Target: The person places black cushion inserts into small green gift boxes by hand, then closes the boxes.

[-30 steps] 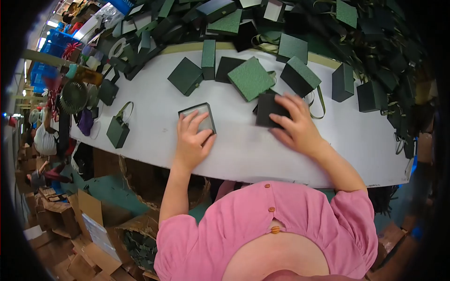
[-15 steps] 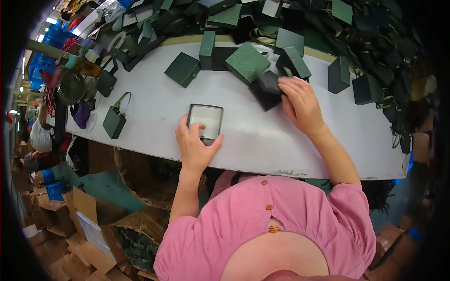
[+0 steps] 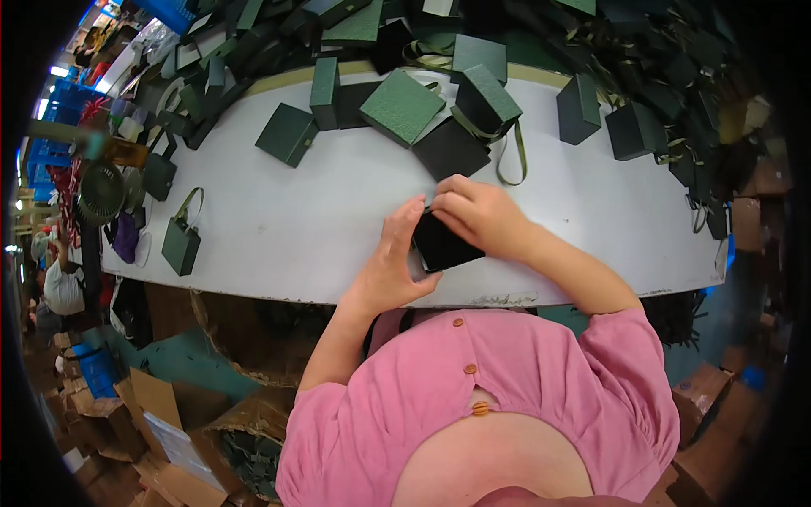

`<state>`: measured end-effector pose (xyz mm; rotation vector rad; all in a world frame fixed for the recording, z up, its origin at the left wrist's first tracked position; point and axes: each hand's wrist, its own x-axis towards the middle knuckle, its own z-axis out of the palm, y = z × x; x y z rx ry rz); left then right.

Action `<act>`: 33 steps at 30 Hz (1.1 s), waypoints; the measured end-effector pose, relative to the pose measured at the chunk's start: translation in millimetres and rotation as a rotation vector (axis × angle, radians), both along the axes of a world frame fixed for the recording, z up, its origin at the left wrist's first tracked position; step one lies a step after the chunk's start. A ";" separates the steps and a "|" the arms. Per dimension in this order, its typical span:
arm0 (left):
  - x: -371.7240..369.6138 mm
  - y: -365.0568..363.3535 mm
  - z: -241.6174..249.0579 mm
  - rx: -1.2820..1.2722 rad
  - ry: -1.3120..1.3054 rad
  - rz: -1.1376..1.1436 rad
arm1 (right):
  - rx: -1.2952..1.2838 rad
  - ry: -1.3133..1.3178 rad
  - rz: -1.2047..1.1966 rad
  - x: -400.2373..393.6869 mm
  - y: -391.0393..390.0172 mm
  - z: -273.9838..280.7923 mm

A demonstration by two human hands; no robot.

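Note:
A black square box [image 3: 452, 243] lies on the white table in front of me, with a thin pale edge along its lower side. My left hand [image 3: 390, 264] curves round its left side, fingertips at the upper corner and thumb by the lower one. My right hand [image 3: 481, 218] pinches its upper edge, covering part of it. The pale inside of the shallow tray cannot be made out beneath the black surface. Just beyond my hands rests another dark box [image 3: 452, 150], beside a green box with a ribbon loop [image 3: 490, 100].
Green boxes, including a textured one [image 3: 402, 107] and a flat one [image 3: 287, 133], stand farther back. At left is a small box with a ribbon handle [image 3: 181, 245]. A large pile of boxes [image 3: 659, 51] lines the far side. Cardboard cartons [image 3: 160, 406] lie on the floor.
My right hand has come from the dark boxes at the back to the front, beside my left. A black surface now shows where the pale-lined tray was visible. The view has shifted.

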<state>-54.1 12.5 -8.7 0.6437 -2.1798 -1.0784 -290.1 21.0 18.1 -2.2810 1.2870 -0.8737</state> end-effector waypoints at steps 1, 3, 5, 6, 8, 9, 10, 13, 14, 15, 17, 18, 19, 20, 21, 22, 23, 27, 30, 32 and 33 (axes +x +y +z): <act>-1.2 -1.6 -2.1 -0.010 -0.010 -0.015 | -0.105 0.043 -0.040 2.8 1.3 -5.8; -0.9 -2.1 1.9 0.036 -0.031 -0.013 | -0.313 0.127 -0.118 5.2 2.2 -9.9; -0.2 -3.3 6.3 -0.019 -0.088 -0.008 | -0.384 0.128 -0.109 -4.6 -7.3 -2.1; 0.2 -4.8 7.7 -0.099 -0.132 -0.006 | -0.421 0.127 -0.104 -11.6 -16.6 4.8; -0.1 -5.8 11.1 -0.197 -0.202 0.017 | -0.599 0.144 -0.380 -39.0 -50.7 19.5; -1.4 -5.2 13.3 -0.214 -0.227 0.039 | -0.587 0.181 -0.520 -48.4 -65.6 34.0; -2.2 -3.1 15.0 -0.230 -0.253 0.060 | -0.570 0.217 -0.661 -55.4 -75.9 44.0; -7.6 -0.6 19.0 -0.235 -0.306 0.096 | 0.113 0.107 -0.554 -84.4 -86.7 45.6; -9.0 -0.3 16.7 -0.231 -0.292 0.116 | 0.109 0.039 -0.594 -88.3 -82.3 48.5; -10.1 0.6 12.0 -0.225 -0.278 0.138 | 0.107 -0.027 -0.631 -89.2 -74.0 53.7; -9.4 3.6 8.3 -0.190 -0.279 0.168 | 0.182 -0.091 -0.706 -93.3 -47.5 62.8; -9.6 4.8 8.8 -0.164 -0.294 0.177 | 0.260 -0.114 -0.749 -92.1 -29.3 63.6; -9.9 5.9 10.1 -0.137 -0.308 0.182 | 0.339 -0.136 -0.794 -90.4 -10.0 64.3; -8.6 5.8 14.1 -0.140 -0.350 0.173 | 0.420 -0.059 -0.806 -93.3 10.4 57.6; -4.8 4.6 20.2 -0.145 -0.392 0.163 | 0.500 0.018 -0.817 -93.7 29.0 49.5; -1.0 3.3 25.3 -0.149 -0.434 0.152 | 0.550 0.189 -0.809 -87.9 46.3 47.6; 3.3 2.3 28.5 -0.141 -0.465 0.140 | 0.600 0.358 -0.797 -81.8 63.6 46.2; 20.2 -1.3 38.8 -0.111 -0.555 0.113 | 0.438 0.394 -0.834 -71.3 73.4 66.1; 26.9 -2.1 42.6 -0.112 -0.589 0.131 | 0.046 0.306 -0.300 -77.7 51.3 75.7; 33.4 -2.5 42.3 -0.135 -0.606 0.161 | 0.187 0.204 -0.054 -67.1 40.6 89.2; 37.5 -1.9 44.2 -0.137 -0.623 0.194 | 0.260 0.150 0.074 -63.8 37.4 91.8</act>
